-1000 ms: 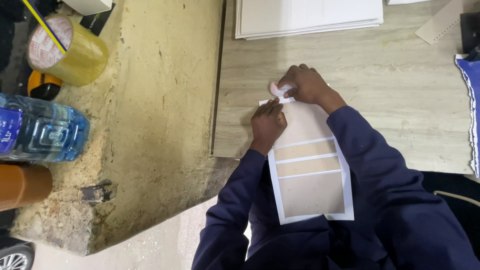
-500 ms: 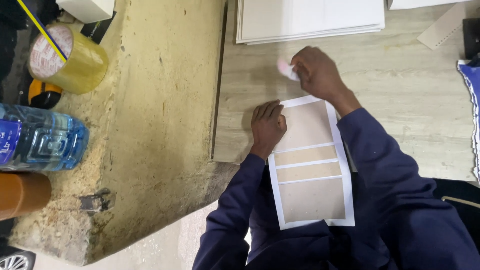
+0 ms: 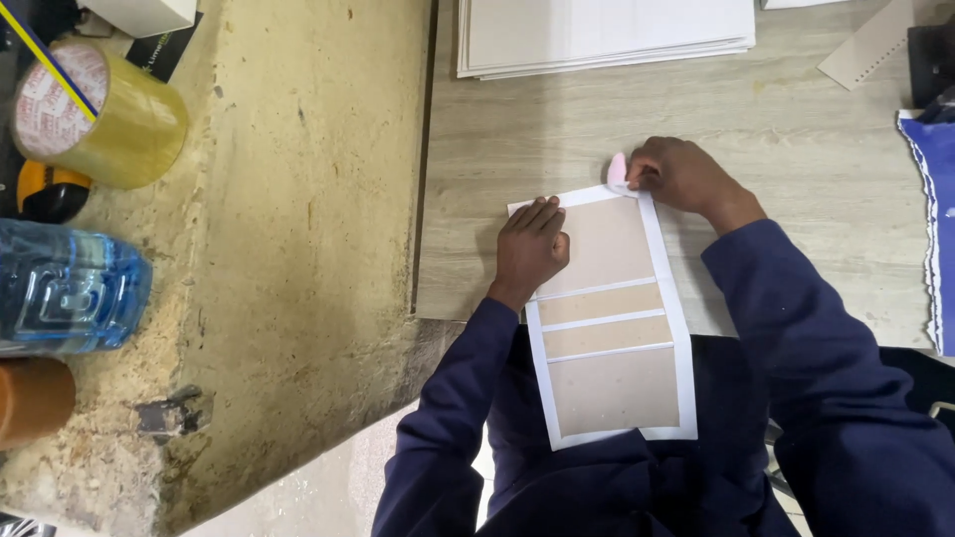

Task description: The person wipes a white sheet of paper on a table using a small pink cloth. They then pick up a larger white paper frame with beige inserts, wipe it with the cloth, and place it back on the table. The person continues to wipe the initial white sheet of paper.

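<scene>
1. A pale wood-grain tabletop [image 3: 796, 119] is seen from above on the right; a rough, worn yellowish surface [image 3: 298, 249] adjoins it on the left, with a straight seam between the two
2. A white-bordered sheet [image 3: 609, 318] with four tan panels is laid lengthwise on the tabletop, its near end overhanging the table edge toward the person's lap
3. The left hand [image 3: 530, 249] is pressed flat, fingers extended and together, on the far left corner of the sheet; nothing is gripped by it
4. The right hand [image 3: 681, 174] is placed at the far right corner of the sheet, fingers curled tight around a small pale pink piece [image 3: 617, 169], which is pinched at the sheet's far edge; what the piece is cannot be told
5. Both arms are covered by dark navy sleeves [image 3: 796, 338]
6. A stack of white boards [image 3: 607, 35] is lying at the far edge of the tabletop, well apart from the hands
7. A strip of pale card [image 3: 865, 45] is seen at far right, next to a dark object cut off by the frame
8. A blue item with a white ragged edge [image 3: 930, 229] is partly seen at the right border
9. On the far left, a roll of clear yellowish tape [image 3: 99, 109] is set on the rough surface, with a black-and-yellow object [image 3: 50, 189] just near of it
10. A clear blue plastic bottle [image 3: 65, 288] is lying on its side at the left edge; a brown rounded object [image 3: 30, 398] is seen just near of it
</scene>
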